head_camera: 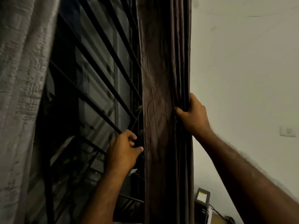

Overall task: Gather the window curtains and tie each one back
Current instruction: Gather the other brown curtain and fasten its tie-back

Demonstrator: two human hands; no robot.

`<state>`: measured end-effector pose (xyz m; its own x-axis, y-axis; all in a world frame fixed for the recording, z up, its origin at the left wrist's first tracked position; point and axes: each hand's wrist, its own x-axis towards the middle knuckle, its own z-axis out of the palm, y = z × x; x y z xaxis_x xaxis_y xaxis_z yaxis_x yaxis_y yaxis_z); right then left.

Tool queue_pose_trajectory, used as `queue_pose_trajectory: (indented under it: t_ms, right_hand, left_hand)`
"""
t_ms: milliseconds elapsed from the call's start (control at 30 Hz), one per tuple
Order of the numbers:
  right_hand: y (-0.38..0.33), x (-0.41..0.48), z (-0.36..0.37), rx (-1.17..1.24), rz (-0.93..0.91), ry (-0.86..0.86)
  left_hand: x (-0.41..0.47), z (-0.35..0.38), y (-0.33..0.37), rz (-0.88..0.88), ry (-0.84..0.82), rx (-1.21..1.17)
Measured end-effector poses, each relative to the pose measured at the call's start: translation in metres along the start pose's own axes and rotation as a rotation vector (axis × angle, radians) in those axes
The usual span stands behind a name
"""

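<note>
A dark brown curtain (163,78) hangs gathered in a narrow column at the right side of the window. My right hand (192,115) grips its folds on the wall side, thumb pressed into the pleats. My left hand (124,149) is at the curtain's left edge, lower down, fingers curled and thumb tip against the hem; something dark seems to be in its grasp but I cannot make it out. A pale grey curtain (21,94) hangs at the far left.
Black window bars (97,75) and dark glass fill the space between the two curtains. A white wall (242,78) with a switch plate (288,131) lies to the right. A small dark device (202,201) and cables sit low by the wall.
</note>
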<state>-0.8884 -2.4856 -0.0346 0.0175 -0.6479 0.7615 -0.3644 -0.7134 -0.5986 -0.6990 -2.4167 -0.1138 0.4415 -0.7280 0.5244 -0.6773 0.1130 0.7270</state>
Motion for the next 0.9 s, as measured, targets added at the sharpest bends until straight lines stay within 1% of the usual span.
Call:
queue_pose_trajectory:
  t_ms: [100,200,300,367,400,467,533,567,600,667,767,834,900]
  right_hand:
    - [0.006,-0.008,0.004,-0.016,-0.021,-0.007]
    - [0.009,-0.013,0.007,-0.026,-0.052,0.024]
    - [0.012,-0.020,0.010,-0.050,-0.079,0.061]
    - [0.014,-0.025,0.012,-0.056,-0.149,0.077]
    - [0.015,-0.028,0.014,-0.046,-0.201,0.077]
    - [0.020,-0.035,0.021,-0.041,-0.314,0.060]
    - [0.025,-0.044,0.027,-0.113,-0.418,0.039]
    - [0.028,-0.049,0.030,-0.131,-0.448,0.023]
    - [0.029,-0.055,0.031,-0.110,-0.448,0.001]
    - [0.026,-0.067,0.033,0.013,-0.410,-0.080]
    - [0.022,-0.084,0.035,0.133,-0.387,-0.237]
    - [0.020,-0.089,0.037,0.165,-0.378,-0.256]
    - [0.016,-0.089,0.037,0.251,-0.311,-0.196]
  left_hand:
    - [-0.006,0.002,0.001,0.023,-0.102,0.028]
    - [-0.009,0.002,-0.004,0.049,-0.079,0.174]
    - [-0.012,0.000,-0.010,0.034,-0.098,0.206]
    - [-0.013,-0.004,-0.010,0.020,-0.113,0.207]
    - [-0.013,-0.007,-0.008,0.006,-0.116,0.146]
    - [-0.011,-0.016,0.002,-0.054,-0.163,-0.142]
    - [-0.008,-0.025,0.018,-0.098,-0.228,-0.436]
    - [-0.006,-0.027,0.025,-0.091,-0.255,-0.517]
    - [-0.005,-0.027,0.031,-0.070,-0.281,-0.554]
    - [-0.006,-0.024,0.040,-0.042,-0.315,-0.601]
    - [-0.007,-0.016,0.042,-0.032,-0.307,-0.657]
    - [-0.007,-0.013,0.040,-0.010,-0.305,-0.628]
    - [-0.006,-0.011,0.038,0.007,-0.295,-0.607]
